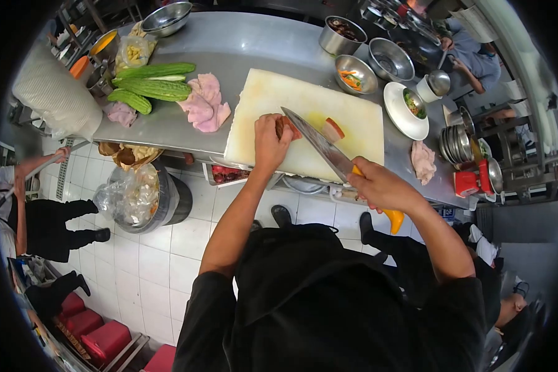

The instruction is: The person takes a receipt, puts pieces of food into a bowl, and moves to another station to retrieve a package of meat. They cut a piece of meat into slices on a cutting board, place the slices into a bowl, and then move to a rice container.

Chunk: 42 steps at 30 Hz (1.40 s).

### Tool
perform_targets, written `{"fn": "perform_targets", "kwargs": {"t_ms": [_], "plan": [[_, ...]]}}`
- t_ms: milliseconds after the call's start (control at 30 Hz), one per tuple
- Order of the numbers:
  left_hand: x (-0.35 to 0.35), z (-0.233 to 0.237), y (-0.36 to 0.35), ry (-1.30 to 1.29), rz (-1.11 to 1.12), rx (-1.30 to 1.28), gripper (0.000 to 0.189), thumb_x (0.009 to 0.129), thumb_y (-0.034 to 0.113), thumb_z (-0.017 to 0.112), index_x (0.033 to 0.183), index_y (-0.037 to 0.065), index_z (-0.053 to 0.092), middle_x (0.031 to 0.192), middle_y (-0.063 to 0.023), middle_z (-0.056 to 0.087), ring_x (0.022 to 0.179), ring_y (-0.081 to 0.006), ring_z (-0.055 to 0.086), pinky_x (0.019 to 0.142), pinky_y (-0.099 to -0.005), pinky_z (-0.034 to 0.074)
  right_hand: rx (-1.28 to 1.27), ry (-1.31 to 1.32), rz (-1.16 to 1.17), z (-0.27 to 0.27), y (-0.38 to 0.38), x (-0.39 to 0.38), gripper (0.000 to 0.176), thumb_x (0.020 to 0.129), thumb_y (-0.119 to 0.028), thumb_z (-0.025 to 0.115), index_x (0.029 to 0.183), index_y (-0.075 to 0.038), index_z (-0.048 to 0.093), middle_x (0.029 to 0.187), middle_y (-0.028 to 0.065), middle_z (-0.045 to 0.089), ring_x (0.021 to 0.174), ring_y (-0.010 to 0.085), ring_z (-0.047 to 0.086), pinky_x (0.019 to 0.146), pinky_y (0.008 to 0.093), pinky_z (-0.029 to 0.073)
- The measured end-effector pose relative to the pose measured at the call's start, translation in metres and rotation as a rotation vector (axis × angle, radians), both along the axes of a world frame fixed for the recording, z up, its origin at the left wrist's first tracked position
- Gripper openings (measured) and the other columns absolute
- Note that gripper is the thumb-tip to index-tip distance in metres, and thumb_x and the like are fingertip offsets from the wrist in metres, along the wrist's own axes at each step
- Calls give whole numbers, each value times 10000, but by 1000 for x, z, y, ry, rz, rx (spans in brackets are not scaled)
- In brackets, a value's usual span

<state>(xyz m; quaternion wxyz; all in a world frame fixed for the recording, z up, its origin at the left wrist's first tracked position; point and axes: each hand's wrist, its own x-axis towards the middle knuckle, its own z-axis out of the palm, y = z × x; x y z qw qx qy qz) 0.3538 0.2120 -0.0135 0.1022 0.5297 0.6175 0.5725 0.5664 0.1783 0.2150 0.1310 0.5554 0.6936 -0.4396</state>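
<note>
My right hand (381, 185) is closed round the yellow handle of a long kitchen knife (319, 146), its blade slanting up and left across the white cutting board (260, 93). Pressed down on the board, my left hand (271, 141) has its fingers curled over a reddish-brown piece of meat (295, 131), mostly hidden under them. The blade lies right beside that meat; whether it touches cannot be made out. On the far side of the blade rests a cut piece of meat (333, 129) with a brown rind and pale fat. Yellowish stains mark the board around it.
Left of the board lie pink cloths (206, 102) and green ridged gourds (155, 82). Metal bowls (356, 74), a white plate (406, 111) and a red scale (471, 182) stand at right. A waste bin (180, 201) is below left. Other people stand nearby on both sides.
</note>
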Motion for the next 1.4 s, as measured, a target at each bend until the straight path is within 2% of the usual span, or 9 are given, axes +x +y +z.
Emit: {"fn": "perform_targets", "kwargs": {"t_ms": [267, 367, 467, 567, 767, 833, 1000, 1233, 1400], "plan": [[0, 1, 1, -4, -7, 5, 313, 780, 130, 669, 1025, -42, 578, 1046, -182, 566, 1010, -353, 514, 898, -423, 438, 72, -53, 144, -18, 22, -38, 309, 983, -247, 419, 1072, 45, 468, 711, 145, 593, 490, 211, 589, 435, 354, 487], [-1, 2, 0, 13, -11, 26, 311, 766, 122, 683, 1014, -33, 579, 1032, -179, 570, 998, -352, 518, 887, -427, 442, 154, -23, 134, -52, 35, -54, 307, 973, -222, 419, 1076, 62, 471, 739, 162, 612, 488, 237, 596, 435, 380, 486], [1, 1, -2, 8, 0, 28, 311, 759, 119, 692, 1008, -28, 580, 1020, -176, 573, 993, -352, 519, 879, -428, 446, 127, -6, 38, -57, 33, -67, 339, 987, -293, 449, 1093, 29, 469, 757, 160, 604, 519, 229, 607, 489, 373, 495], [3, 2, -2, -9, 12, 13, 313, 757, 119, 697, 1006, -28, 579, 1014, -175, 576, 991, -352, 520, 876, -428, 448, 154, 26, 108, -55, 28, -53, 286, 974, -212, 422, 1047, 62, 464, 659, 161, 595, 461, 258, 586, 428, 396, 473], [1, -1, 2, -14, 47, 3, 313, 762, 125, 699, 1010, -29, 584, 997, -177, 577, 970, -351, 531, 858, -426, 451, 39, -124, 120, 0, -16, -9, 310, 1002, -273, 451, 1055, 31, 435, 639, 137, 584, 448, 227, 581, 426, 368, 464], [1, -2, 3, 14, 32, 16, 308, 769, 132, 693, 1009, -29, 588, 990, -180, 576, 958, -352, 535, 855, -426, 452, 26, -119, 109, -8, -16, -9, 298, 1013, -275, 458, 1052, 16, 412, 614, 128, 567, 429, 206, 564, 403, 344, 449], [-2, -1, 4, -75, 7, -55, 302, 783, 151, 676, 1004, -35, 587, 987, -185, 573, 946, -357, 545, 854, -432, 452, 131, 51, 57, -69, -1, -29, 274, 996, -248, 454, 981, 23, 409, 604, 157, 580, 424, 262, 569, 425, 385, 480], [0, -5, 3, -35, 29, -42, 300, 800, 148, 672, 1012, -51, 598, 952, -176, 582, 873, -321, 578, 794, -397, 478, 168, 9, 110, -46, -27, 8, 284, 999, -254, 460, 971, 21, 392, 604, 169, 574, 419, 264, 564, 407, 395, 457], [-5, 3, 4, -121, -10, -120, 322, 785, 157, 672, 1012, -53, 582, 985, -195, 568, 924, -358, 559, 841, -420, 460, 63, -15, 54, -60, -8, -20, 279, 1001, -258, 462, 985, 17, 414, 681, 215, 613, 549, 330, 634, 542, 455, 496]]}}
